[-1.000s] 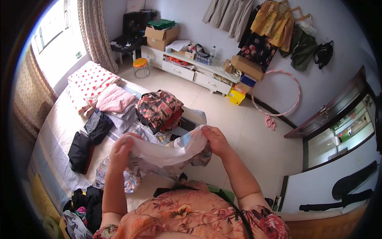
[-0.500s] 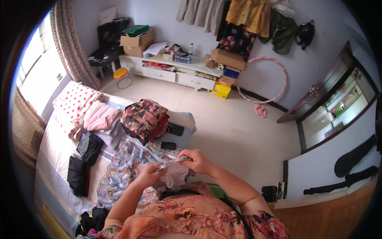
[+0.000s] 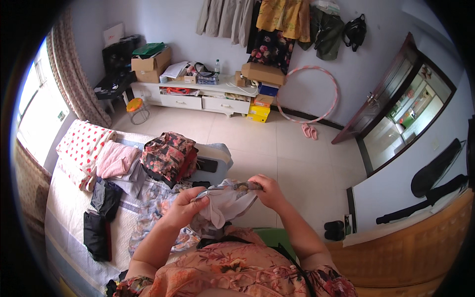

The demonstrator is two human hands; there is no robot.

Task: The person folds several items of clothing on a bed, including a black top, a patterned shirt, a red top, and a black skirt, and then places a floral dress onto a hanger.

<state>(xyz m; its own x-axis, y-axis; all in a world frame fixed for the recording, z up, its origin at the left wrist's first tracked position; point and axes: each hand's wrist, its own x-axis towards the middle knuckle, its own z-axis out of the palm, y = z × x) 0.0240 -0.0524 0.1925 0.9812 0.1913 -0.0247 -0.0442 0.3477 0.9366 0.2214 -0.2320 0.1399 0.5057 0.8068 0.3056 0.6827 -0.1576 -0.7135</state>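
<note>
A thin garment in a pale blue-grey floral print with a white inner side (image 3: pixel 228 205) is stretched between my hands in front of my body. My left hand (image 3: pixel 190 204) pinches one end of its edge, thumb on top. My right hand (image 3: pixel 268 193) grips the other end, where the cloth is bunched. The white side hangs in folds below. Matching printed cloth (image 3: pixel 151 210) lies spread on the bed beneath my left forearm; whether it is all one piece I cannot tell. Just beyond it sits a folded dark floral garment (image 3: pixel 169 157).
On the bed (image 3: pixel 64 213) lie a heart-print quilt (image 3: pixel 84 148), folded pink cloth (image 3: pixel 116 159), folded dark clothes (image 3: pixel 96 235) and a dark phone-like object (image 3: pixel 207 165). A white low cabinet (image 3: pixel 188 101) stands by the far wall. A wooden headboard-like panel (image 3: pixel 401 257) is at right.
My hands have moved apart, the right one further right and slightly up, so the garment's edge is stretched wider. The whole view has shifted a little.
</note>
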